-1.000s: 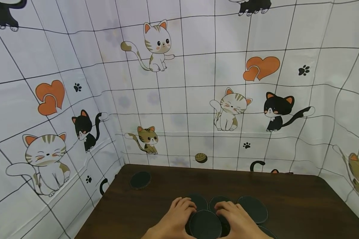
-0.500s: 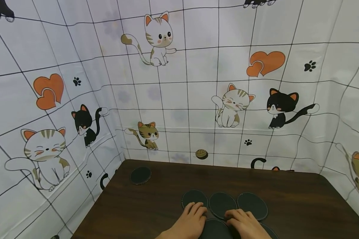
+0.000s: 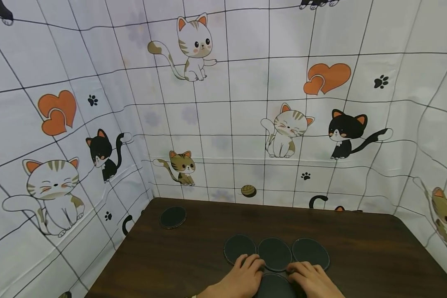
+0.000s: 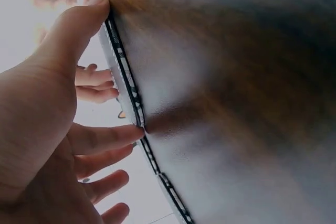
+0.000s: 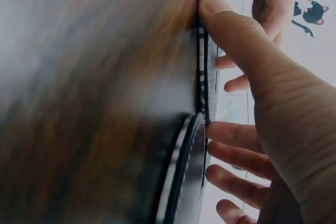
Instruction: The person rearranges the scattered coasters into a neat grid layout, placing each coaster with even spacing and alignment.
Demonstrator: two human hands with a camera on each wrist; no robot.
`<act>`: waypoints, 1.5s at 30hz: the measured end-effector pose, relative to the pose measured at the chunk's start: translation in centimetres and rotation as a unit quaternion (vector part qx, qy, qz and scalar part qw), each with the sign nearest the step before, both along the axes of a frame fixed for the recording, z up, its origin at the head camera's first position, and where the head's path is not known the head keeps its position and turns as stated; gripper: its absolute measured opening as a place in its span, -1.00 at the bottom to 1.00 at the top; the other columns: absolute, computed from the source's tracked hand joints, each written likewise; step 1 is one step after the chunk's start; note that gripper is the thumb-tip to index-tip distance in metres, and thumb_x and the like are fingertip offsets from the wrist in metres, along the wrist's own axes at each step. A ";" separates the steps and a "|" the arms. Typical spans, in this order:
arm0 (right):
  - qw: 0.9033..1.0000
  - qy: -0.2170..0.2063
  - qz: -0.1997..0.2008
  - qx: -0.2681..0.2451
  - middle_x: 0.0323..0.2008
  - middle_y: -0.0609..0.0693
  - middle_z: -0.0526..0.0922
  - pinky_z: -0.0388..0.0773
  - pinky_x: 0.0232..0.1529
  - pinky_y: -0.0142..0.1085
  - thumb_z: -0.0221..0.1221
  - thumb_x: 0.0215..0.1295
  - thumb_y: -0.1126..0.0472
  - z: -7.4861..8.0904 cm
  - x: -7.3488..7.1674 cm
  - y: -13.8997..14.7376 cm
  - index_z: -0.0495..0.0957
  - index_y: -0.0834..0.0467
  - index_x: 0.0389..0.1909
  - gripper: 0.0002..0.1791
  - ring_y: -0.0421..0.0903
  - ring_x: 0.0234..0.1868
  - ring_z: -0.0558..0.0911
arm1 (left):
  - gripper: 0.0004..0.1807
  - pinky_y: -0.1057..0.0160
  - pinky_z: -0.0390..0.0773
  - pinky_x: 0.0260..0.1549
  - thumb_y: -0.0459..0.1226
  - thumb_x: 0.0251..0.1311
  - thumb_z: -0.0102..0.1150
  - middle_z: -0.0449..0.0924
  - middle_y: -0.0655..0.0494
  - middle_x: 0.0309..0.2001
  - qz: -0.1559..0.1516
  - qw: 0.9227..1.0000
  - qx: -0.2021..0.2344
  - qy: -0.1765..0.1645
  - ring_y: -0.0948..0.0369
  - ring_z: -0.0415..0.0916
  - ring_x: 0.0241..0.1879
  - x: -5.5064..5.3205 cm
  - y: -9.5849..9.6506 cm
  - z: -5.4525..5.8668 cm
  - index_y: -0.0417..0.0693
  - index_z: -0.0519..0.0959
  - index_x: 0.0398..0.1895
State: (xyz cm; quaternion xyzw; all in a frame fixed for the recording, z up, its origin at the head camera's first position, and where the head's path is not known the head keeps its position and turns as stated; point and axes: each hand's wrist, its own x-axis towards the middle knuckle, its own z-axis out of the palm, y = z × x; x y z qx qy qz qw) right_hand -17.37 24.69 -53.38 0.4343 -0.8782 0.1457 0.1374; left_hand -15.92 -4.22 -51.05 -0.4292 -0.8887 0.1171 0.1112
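Both hands hold one round, dark green-grey coaster (image 3: 275,286) by its opposite edges, low at the table's near side. My left hand (image 3: 242,276) grips its left rim, thumb at the near edge and index finger farther along, as the left wrist view shows. On the other side, my right hand (image 3: 313,279) has its thumb and fingertips at the rim. Just beyond the held coaster lie three matching ones in a row: a left coaster (image 3: 239,247), a middle coaster (image 3: 275,253) and a right coaster (image 3: 311,251). Another coaster (image 5: 190,182) lies close below the right hand's fingers.
A single coaster (image 3: 173,217) lies apart near the far left corner of the dark brown wooden table (image 3: 193,248). White cloth (image 3: 216,120) with a grid, cats and hearts hangs around the table's back and sides.
The held coaster has come down from above the others and shifted right, in front of the row. Both hands moved right with it. The view tilted slightly downward.
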 end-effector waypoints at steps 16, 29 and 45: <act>1.000 0.004 0.021 -0.004 0.13 0.00 0.48 0.41 -0.23 -0.21 0.30 0.15 -0.43 0.0 -0.5 1.0 0.70 -0.03 0.00 -0.38 -0.08 0.03 0.46 | -0.82 0.25 0.22 0.25 -0.17 0.59 -0.03 0.26 0.17 0.32 -0.019 1.000 -0.005 0.013 0.17 0.18 0.33 -0.4 0.1 0.0 0.18 0.58 0.03; 0.999 0.026 0.016 -0.014 0.13 0.01 0.48 0.39 -0.23 -0.17 0.34 0.06 -0.46 1.0 -0.6 1.0 0.69 -0.07 -0.01 -0.35 -0.06 0.02 0.47 | -0.80 0.25 0.27 0.20 -0.15 0.56 0.01 0.28 0.14 0.32 -0.027 0.999 0.013 0.035 0.17 0.25 0.30 -0.3 -0.6 0.0 0.23 0.61 0.08; 0.999 -0.007 -0.040 -0.032 0.19 -0.07 0.49 0.39 -0.10 -0.01 0.36 0.15 -0.37 4.6 -1.1 -2.1 0.69 -0.05 0.03 -0.42 -0.07 0.07 0.49 | -0.09 0.00 0.29 0.29 0.36 0.20 0.19 0.22 -0.01 0.44 0.004 0.986 0.141 -0.092 0.07 0.19 0.40 -1.2 -5.3 1.4 0.10 0.30 0.49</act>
